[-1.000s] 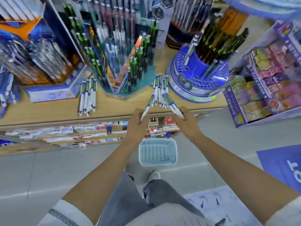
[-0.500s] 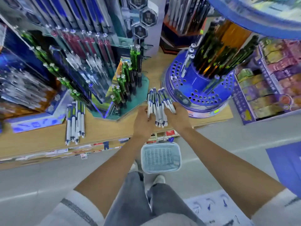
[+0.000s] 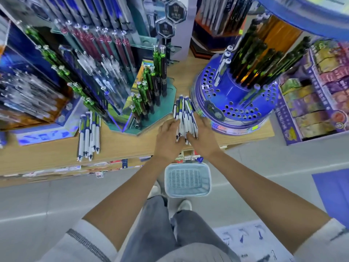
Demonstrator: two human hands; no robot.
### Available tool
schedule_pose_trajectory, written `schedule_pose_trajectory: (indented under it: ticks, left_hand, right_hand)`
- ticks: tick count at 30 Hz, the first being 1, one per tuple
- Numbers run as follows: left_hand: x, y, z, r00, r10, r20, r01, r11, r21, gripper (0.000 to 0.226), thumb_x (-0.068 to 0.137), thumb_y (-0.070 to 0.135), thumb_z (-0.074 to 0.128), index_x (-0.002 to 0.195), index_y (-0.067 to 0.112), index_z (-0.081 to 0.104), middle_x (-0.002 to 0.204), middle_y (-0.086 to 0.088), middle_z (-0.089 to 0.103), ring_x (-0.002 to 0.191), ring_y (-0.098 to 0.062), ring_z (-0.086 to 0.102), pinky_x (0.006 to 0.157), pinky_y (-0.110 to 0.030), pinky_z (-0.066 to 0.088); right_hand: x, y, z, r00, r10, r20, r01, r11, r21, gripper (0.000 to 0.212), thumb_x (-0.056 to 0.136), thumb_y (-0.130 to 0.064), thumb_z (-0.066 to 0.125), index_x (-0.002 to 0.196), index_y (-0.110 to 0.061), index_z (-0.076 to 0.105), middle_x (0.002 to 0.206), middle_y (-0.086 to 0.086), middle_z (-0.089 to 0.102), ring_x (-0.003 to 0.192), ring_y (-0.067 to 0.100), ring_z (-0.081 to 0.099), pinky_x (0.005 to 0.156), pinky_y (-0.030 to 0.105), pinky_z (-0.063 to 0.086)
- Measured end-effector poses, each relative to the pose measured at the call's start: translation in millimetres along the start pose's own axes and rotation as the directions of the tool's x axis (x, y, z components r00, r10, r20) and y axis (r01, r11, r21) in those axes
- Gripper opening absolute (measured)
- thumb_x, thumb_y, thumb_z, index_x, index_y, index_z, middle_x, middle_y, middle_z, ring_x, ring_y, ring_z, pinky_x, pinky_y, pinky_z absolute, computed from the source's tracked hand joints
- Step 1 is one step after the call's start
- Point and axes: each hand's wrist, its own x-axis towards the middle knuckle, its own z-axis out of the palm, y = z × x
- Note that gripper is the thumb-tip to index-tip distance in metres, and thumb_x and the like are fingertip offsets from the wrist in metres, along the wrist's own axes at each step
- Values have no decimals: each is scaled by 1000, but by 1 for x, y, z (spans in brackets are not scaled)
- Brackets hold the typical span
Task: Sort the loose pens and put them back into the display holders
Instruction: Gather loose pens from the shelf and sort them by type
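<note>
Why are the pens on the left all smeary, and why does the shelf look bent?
Head view: blur smears the left display; the bundle of pens in the middle looks sharper; the wide lens bends the shelf edge.

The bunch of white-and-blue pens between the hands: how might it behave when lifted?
Likely stiff and light: slim plastic barrels. The bunch is unbound, so pens may slide out between the left hand and right hand. Round barrels might roll on the shelf.
</note>
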Motion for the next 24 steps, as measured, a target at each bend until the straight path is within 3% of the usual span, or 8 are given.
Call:
schedule_pose_trajectory:
  ticks: [5, 8, 11, 14, 18, 20, 22, 24]
  left_hand:
    - [-25, -7, -16, 988, 6, -155, -20, 996, -84, 37, 88, 11, 52, 125, 11, 59, 126, -8, 56, 119, -25, 47, 100, -32, 36]
    - [-47, -27, -34, 943, -74, -323, 26, 988, -150, 27, 87, 9, 57, 112, 16, 63, 111, -2, 61, 96, -18, 56, 83, -35, 48]
    - [-74, -58, -61, 860, -176, -478, 88, 976, -201, 17, 87, 12, 56, 101, 18, 64, 94, 1, 60, 77, -13, 55, 73, -34, 50]
    - [-95, -95, -91, 771, -296, -564, 177, 950, -258, 17, 86, 10, 55, 97, 16, 66, 92, -3, 62, 74, -18, 56, 72, -38, 51]
    - [-109, -149, -132, 739, -404, -539, 344, 914, -215, 22, 87, 9, 55, 105, 15, 65, 98, -9, 58, 80, -21, 55, 70, -33, 44]
    - [-109, -171, -149, 784, -420, -458, 376, 907, -189, 28, 87, 10, 57, 113, 17, 64, 97, -11, 55, 79, -24, 54, 71, -32, 44]
    - [-106, -189, -160, 846, -395, -359, 358, 919, -166, 32, 89, 12, 58, 119, 21, 64, 91, -11, 52, 77, -25, 52, 73, -30, 44]
    - [-101, -202, -170, 902, -344, -263, 313, 937, -154, 36, 91, 12, 56, 124, 25, 62, 88, -8, 47, 80, -27, 53, 69, -23, 35]
  right_hand:
    - [-12, -5, 0, 984, -87, -154, 91, 995, 25, 66, 82, -6, 62, 143, -8, 37, 144, 13, 37, 135, 28, 34, 111, 37, 33]
    - [-20, -22, 9, 960, -177, -219, 196, 978, 69, 52, 82, -4, 60, 133, -10, 48, 133, 9, 46, 124, 21, 44, 104, 28, 36]
    - [-29, -60, 31, 951, -294, -96, 307, 935, 177, 32, 84, -3, 59, 116, -10, 59, 111, 1, 58, 96, 11, 55, 86, 20, 42]
    - [-35, -96, 65, 948, -310, 73, 281, 923, 261, 22, 87, -2, 60, 107, -7, 65, 100, 1, 65, 79, 4, 55, 74, 17, 42]
    - [-34, -137, 110, 929, -298, 221, 239, 936, 257, 24, 89, -4, 59, 113, -6, 63, 97, 5, 63, 79, 15, 56, 72, 20, 45]
    - [-29, -155, 133, 917, -301, 263, 247, 944, 219, 32, 89, -6, 60, 122, -9, 59, 104, 8, 61, 83, 19, 59, 75, 23, 46]
    - [-23, -172, 157, 918, -268, 293, 223, 958, 178, 45, 89, -13, 62, 133, -17, 52, 112, 13, 58, 86, 25, 60, 86, 37, 49]
    - [-15, -187, 182, 929, -205, 309, 180, 978, 108, 57, 89, -20, 64, 142, -24, 44, 120, 15, 51, 90, 27, 57, 93, 39, 46]
